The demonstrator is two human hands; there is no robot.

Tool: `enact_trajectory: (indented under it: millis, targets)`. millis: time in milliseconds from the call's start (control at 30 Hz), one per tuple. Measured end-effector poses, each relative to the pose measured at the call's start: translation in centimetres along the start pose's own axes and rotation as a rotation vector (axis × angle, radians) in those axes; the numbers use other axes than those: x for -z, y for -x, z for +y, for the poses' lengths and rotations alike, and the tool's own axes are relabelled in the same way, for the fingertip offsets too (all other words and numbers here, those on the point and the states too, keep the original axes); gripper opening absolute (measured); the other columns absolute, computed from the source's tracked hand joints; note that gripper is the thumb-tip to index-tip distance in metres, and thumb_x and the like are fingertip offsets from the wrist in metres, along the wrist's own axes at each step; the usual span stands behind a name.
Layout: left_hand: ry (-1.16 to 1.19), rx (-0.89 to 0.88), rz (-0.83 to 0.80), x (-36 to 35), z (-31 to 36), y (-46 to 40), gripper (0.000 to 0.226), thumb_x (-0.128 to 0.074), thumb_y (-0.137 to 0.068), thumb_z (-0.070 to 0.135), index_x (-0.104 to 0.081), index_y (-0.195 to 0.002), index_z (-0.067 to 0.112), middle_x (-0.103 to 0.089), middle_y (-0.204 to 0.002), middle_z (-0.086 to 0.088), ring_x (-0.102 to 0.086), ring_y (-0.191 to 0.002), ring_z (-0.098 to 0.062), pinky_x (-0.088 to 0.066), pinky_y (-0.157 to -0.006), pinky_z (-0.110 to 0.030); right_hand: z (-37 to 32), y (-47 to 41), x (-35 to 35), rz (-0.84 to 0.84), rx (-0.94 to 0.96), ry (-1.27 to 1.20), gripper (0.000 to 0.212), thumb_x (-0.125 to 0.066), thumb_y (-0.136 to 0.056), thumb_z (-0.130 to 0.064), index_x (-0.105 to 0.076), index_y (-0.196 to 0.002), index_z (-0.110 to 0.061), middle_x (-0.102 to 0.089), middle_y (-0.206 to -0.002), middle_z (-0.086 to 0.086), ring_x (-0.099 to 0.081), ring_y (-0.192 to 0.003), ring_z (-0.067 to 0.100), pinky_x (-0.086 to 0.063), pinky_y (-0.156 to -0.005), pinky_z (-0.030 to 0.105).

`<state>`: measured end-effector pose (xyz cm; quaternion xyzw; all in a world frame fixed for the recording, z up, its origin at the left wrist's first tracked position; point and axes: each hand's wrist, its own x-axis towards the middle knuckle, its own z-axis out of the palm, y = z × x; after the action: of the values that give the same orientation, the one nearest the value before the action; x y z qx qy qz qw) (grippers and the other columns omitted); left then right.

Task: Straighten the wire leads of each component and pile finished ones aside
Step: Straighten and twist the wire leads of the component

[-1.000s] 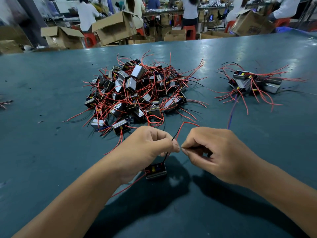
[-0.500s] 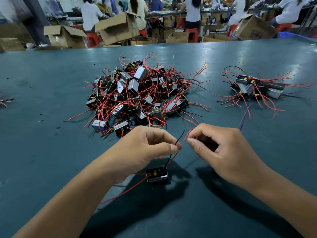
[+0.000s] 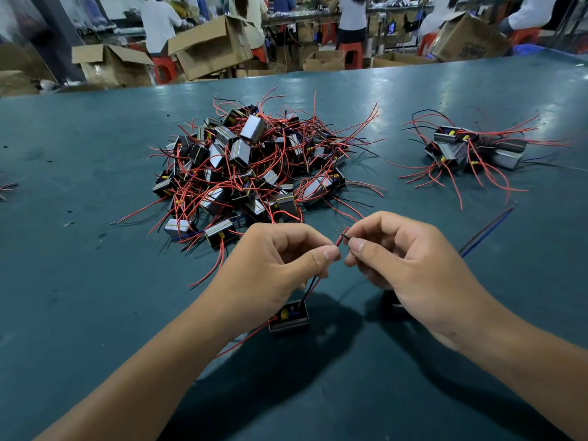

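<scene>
Both hands pinched thin red and black leads.
Left hand (image 3: 280,265) and right hand (image 3: 410,268) nearly touched; boxy component (image 3: 289,316) dangled below the left.

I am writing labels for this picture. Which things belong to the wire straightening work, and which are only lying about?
Part of the job:
left hand
right hand
held component
its red and black leads
large unsorted pile
small finished pile

Only lying about:
cardboard boxes
red stools
loose blue wire
</scene>
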<state>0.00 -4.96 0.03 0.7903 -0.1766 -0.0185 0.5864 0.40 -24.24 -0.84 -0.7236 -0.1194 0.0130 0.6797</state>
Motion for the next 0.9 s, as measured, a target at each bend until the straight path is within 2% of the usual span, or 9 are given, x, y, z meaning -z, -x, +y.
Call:
enact_trajectory:
  millis: [133, 233, 367, 467, 567, 633, 733, 900]
  targets:
    - [0.008, 0.001, 0.017, -0.03, -0.02, -0.01, 0.012, -0.07, -0.092, 0.019, -0.074, -0.081, 0.014, -0.067, -0.065, 0.005, -0.054, -0.054, 0.001, -0.044, -0.055, -0.013, -0.12, 0.08, -0.2, -0.02, -0.02, -0.052, 0.014, -0.063, -0.093, -0.006, -0.07, -0.085, -0.015, -0.068, -0.068, -0.001, -0.05, -0.058, 0.011, -0.04, -0.051, 0.014]
    - [0.007, -0.002, 0.019, -0.03, -0.04, 0.05, 0.017, -0.07, -0.089, 0.028, -0.075, -0.083, 0.013, -0.067, -0.064, 0.003, -0.052, -0.052, -0.005, -0.044, -0.055, -0.017, -0.2, 0.07, -0.31, -0.034, -0.012, -0.067, 0.013, -0.065, -0.092, -0.009, -0.07, -0.083, -0.017, -0.064, -0.067, -0.004, -0.047, -0.06, 0.013, -0.037, -0.051, 0.016]
    - [0.02, 0.004, 0.006, -0.22, -0.21, 0.1, 0.015, -0.07, -0.091, 0.025, -0.074, -0.083, 0.013, -0.067, -0.065, 0.001, -0.052, -0.052, -0.009, -0.045, -0.054, -0.026, -0.03, 0.07, -0.42, -0.022, 0.035, -0.087, 0.005, -0.067, -0.089, -0.008, -0.07, -0.085, -0.011, -0.062, -0.066, -0.009, -0.049, -0.057, 0.002, -0.038, -0.052, 0.011]
    - [0.027, 0.002, 0.008, -0.34, -0.31, 0.08, 0.016, -0.068, -0.089, 0.028, -0.073, -0.084, 0.014, -0.066, -0.064, 0.002, -0.053, -0.052, -0.011, -0.046, -0.054, -0.031, 0.23, 0.05, -0.33, -0.016, 0.04, -0.1, 0.004, -0.068, -0.089, -0.01, -0.07, -0.086, -0.01, -0.061, -0.063, -0.01, -0.045, -0.052, 0.002, -0.035, -0.048, 0.011]
    - [0.032, -0.008, 0.018, -0.13, -0.54, 0.02, 0.014, -0.069, -0.091, 0.022, -0.073, -0.083, 0.012, -0.067, -0.065, 0.002, -0.055, -0.051, -0.01, -0.046, -0.054, -0.022, 0.38, 0.02, -0.32, -0.026, 0.05, -0.111, 0.005, -0.067, -0.088, -0.01, -0.071, -0.085, -0.011, -0.059, -0.062, -0.01, -0.042, -0.051, 0.004, -0.033, -0.047, 0.011]
    - [0.033, -0.014, 0.029, -0.04, -0.65, 0.0, 0.015, -0.069, -0.091, 0.021, -0.073, -0.083, 0.009, -0.067, -0.064, 0.002, -0.055, -0.05, -0.009, -0.046, -0.054, -0.02, 0.42, 0.04, -0.36, -0.03, 0.074, -0.122, 0.005, -0.067, -0.088, -0.007, -0.07, -0.086, -0.01, -0.061, -0.062, -0.011, -0.047, -0.05, 0.0, -0.035, -0.049, 0.007]
    - [0.026, -0.012, 0.02, -0.11, -0.63, -0.01, 0.018, -0.068, -0.088, 0.026, -0.073, -0.083, 0.01, -0.067, -0.064, 0.001, -0.055, -0.05, -0.01, -0.047, -0.053, -0.023, 0.39, 0.1, -0.44, -0.034, 0.098, -0.138, 0.002, -0.068, -0.086, -0.009, -0.07, -0.085, -0.008, -0.063, -0.063, -0.011, -0.052, -0.052, -0.001, -0.038, -0.051, 0.005]
    - [0.018, -0.021, 0.007, -0.32, -0.5, 0.15, 0.017, -0.069, -0.088, 0.028, -0.073, -0.082, 0.013, -0.067, -0.064, -0.001, -0.055, -0.051, -0.011, -0.046, -0.052, -0.027, 0.45, 0.14, -0.55, -0.019, 0.131, -0.119, 0.006, -0.068, -0.087, -0.005, -0.069, -0.082, -0.006, -0.063, -0.064, -0.008, -0.05, -0.05, -0.002, -0.037, -0.051, 0.005]
